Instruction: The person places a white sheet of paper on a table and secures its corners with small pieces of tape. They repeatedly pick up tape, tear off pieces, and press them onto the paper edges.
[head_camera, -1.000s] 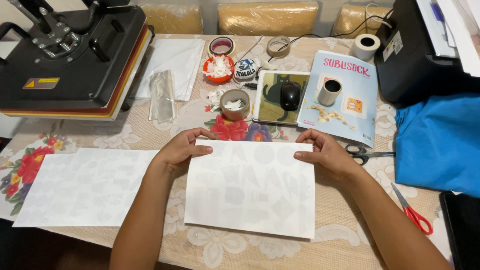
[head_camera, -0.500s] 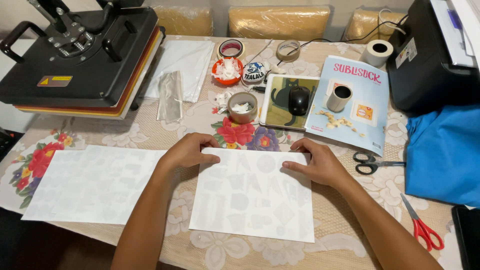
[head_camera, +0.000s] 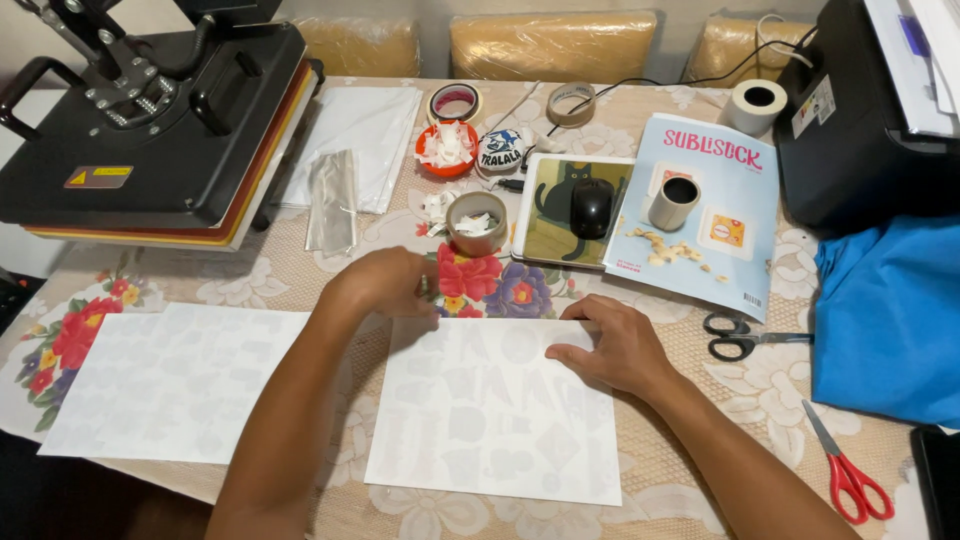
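Since the earlier frame the left hand (head_camera: 385, 285) has been lifted off the sheet (head_camera: 495, 410) and drawn to its 11 o'clock corner, fingers curled; a small object appears pinched there, but what it is cannot be told. The right hand (head_camera: 615, 345) is laid flat and open on the sheet's 1 o'clock edge, pressing it down and gripping nothing. The sheet lies on the table (head_camera: 700, 470) in front of the person, with a second sheet (head_camera: 175, 380) at 9 o'clock, apart from it. Risk is judged as follows: with only one hand pinning it, the sheet could be skewed or creased if its corner is pulled. The tape roll (head_camera: 478, 222) at 12 o'clock could be knocked by the left hand.
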